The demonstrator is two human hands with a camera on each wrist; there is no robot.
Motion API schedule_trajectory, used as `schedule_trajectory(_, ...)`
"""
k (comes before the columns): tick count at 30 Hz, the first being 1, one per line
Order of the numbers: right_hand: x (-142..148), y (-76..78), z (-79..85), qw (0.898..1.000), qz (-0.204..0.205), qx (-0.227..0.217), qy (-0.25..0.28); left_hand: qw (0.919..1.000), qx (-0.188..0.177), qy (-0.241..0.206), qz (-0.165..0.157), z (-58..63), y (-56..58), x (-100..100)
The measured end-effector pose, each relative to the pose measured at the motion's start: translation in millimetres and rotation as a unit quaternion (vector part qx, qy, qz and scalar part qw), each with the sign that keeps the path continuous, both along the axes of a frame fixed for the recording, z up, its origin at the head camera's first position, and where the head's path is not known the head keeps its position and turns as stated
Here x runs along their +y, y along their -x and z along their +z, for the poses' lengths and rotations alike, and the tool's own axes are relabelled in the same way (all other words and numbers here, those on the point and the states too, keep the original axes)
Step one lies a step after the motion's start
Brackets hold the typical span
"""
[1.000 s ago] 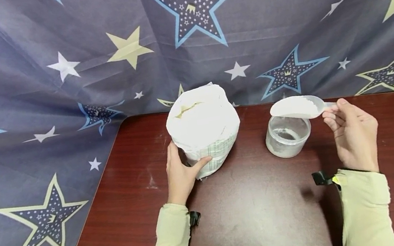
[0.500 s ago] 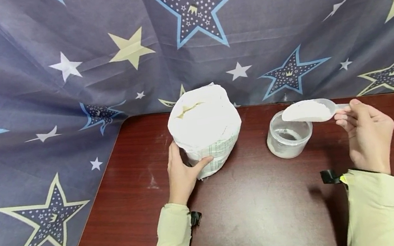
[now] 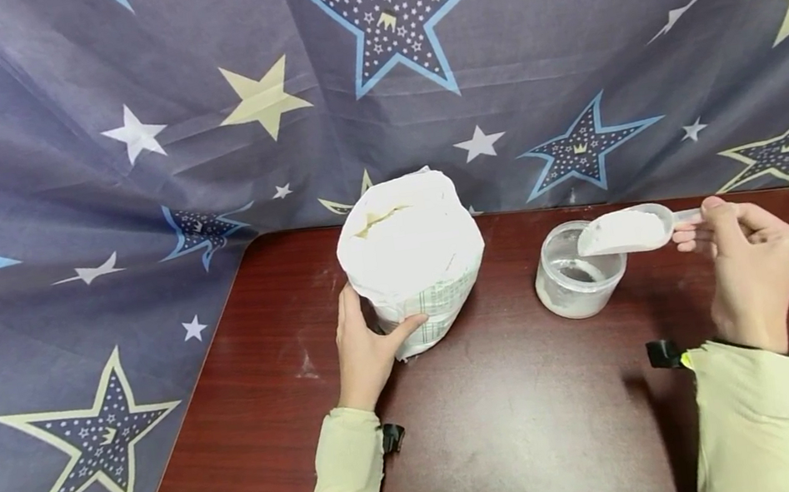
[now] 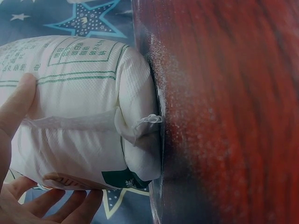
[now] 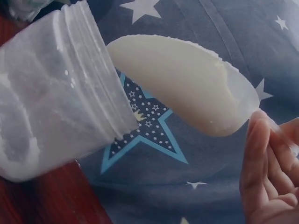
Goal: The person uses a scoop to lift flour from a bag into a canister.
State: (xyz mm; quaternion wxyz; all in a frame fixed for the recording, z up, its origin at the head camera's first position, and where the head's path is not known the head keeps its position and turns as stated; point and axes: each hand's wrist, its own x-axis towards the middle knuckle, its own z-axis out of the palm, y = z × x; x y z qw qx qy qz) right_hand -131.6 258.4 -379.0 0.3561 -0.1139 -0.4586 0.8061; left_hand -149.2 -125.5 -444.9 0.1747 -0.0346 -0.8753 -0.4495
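Note:
In the head view, my left hand (image 3: 367,349) grips the near left side of a white woven bag (image 3: 433,308), thumb in front. The bag stands with its top open, full of white powder. Green print shows on the bag (image 4: 79,102) in the left wrist view. My right hand (image 3: 757,271) pinches the handle of a clear scoop (image 3: 627,230) heaped with white powder. The scoop's tip is over the right rim of a clear plastic jar (image 3: 574,296). In the right wrist view, the scoop (image 5: 182,84) is beside the open mouth of the jar (image 5: 56,93).
Everything stands on a dark red-brown wooden table (image 3: 511,431). A grey-blue cloth with stars (image 3: 408,126) hangs close behind the table and along its left side. A faint powder smudge (image 3: 307,366) marks the wood left of the bag.
My right hand has moved to the right and slightly nearer with the loaded scoop, so its tip is now at the jar's right rim. The left hand and bag have stayed in place.

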Motion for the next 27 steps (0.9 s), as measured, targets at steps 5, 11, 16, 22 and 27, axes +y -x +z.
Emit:
schedule_trajectory(5,-2.2,0.3,1.8,0.999,-0.006,-0.002,-0.042,1.0000,-0.003,0.005,0.002,0.7,0.2,0.3)
schedule_trajectory(11,-4.9,1.0,1.8,0.998,-0.006,-0.010,-0.066,1.0000,-0.001,0.004,0.000,0.4,1.0,-0.2)
schedule_trajectory(16,-8.0,0.5,4.0,0.997,-0.005,-0.001,-0.083,1.0000,-0.004,0.005,0.002,0.9,0.3,-0.4)
schedule_trajectory(22,-11.2,-2.4,7.6,0.994,-0.007,0.003,-0.110,1.0000,-0.002,0.004,0.000,0.4,-0.3,-0.2)
schedule_trajectory(27,-11.8,-4.3,10.0,0.989,-0.009,-0.004,-0.149,1.0000,-0.002,0.003,0.001,0.3,-0.6,-0.1)
